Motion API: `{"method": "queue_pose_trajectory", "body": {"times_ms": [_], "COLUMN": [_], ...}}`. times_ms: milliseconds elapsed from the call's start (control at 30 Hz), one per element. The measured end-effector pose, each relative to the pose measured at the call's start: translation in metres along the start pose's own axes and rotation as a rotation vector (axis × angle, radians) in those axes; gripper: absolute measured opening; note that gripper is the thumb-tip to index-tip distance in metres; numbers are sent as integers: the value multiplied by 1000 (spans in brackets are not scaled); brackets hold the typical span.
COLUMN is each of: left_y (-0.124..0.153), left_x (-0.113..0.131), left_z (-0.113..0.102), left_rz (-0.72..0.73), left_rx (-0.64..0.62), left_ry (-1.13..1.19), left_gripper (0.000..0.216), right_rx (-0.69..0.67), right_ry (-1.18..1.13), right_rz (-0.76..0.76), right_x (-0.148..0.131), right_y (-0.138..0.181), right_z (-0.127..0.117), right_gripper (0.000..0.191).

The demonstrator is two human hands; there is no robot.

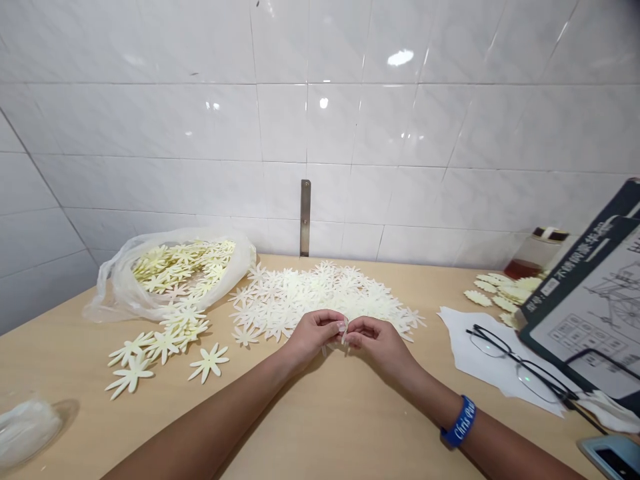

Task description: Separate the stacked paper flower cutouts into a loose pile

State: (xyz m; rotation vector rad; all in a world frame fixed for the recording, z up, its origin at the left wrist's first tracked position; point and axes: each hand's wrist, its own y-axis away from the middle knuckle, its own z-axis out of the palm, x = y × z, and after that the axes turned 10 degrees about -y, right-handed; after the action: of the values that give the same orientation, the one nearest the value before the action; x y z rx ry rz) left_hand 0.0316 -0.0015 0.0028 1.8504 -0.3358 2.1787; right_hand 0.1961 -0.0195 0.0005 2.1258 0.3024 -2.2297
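Observation:
My left hand (pixel 314 333) and my right hand (pixel 376 337) meet at the middle of the wooden table (pixel 320 427), fingertips pinched together on a small pale flower-shaped cutout (pixel 343 328). Just beyond them lies a wide heap of white flower cutouts (pixel 320 293). A blue wristband (pixel 459 421) sits on my right wrist.
An open clear plastic bag (pixel 120 283) of yellowish flower cutouts lies at the back left, with several spilled in front (pixel 165 343). At the right are glasses (pixel 520 363) on white paper (pixel 480 360), a printed box (pixel 590 300), a jar (pixel 537 257), more cutouts (pixel 500 290) and a phone (pixel 613 457). A tiled wall stands behind.

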Motion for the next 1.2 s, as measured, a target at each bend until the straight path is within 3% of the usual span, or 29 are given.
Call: {"method": "queue_pose_trajectory", "body": {"times_ms": [167, 367, 500, 667, 733, 800, 833, 1000, 1200], "left_y": [0, -5, -8, -7, -4, -2, -1, -1, -4], "left_x": [-1, -3, -3, -2, -1, -1, -1, -5, 1], "left_z": [1, -3, -4, -2, 0, 3, 4, 6, -1], "left_rz": [23, 16, -9, -19, -6, 3, 3, 11, -21], "left_rx": [20, 51, 157, 203, 194, 168, 152, 86, 77], "left_ry": [-101, -52, 16, 48, 49, 40, 30, -20, -42], "left_gripper": [34, 36, 40, 40, 39, 37, 36, 33, 37], "right_rx": [16, -15, 115, 360, 287, 92, 56, 30, 36], "right_ry": [-8, 40, 122, 454, 410, 255, 191, 145, 275], "right_rz": [-8, -97, -161, -269, -217, -81, -57, -69, -131], "right_x": [5, 1, 0, -8, -11, -10, -9, -2, -8], "right_y": [1, 1, -8, -11, -6, 1, 4, 9, 2], "right_z": [4, -1, -17, -28, -19, -5, 1, 13, -4], "right_gripper": [11, 20, 32, 26, 23, 21, 19, 22, 31]}}
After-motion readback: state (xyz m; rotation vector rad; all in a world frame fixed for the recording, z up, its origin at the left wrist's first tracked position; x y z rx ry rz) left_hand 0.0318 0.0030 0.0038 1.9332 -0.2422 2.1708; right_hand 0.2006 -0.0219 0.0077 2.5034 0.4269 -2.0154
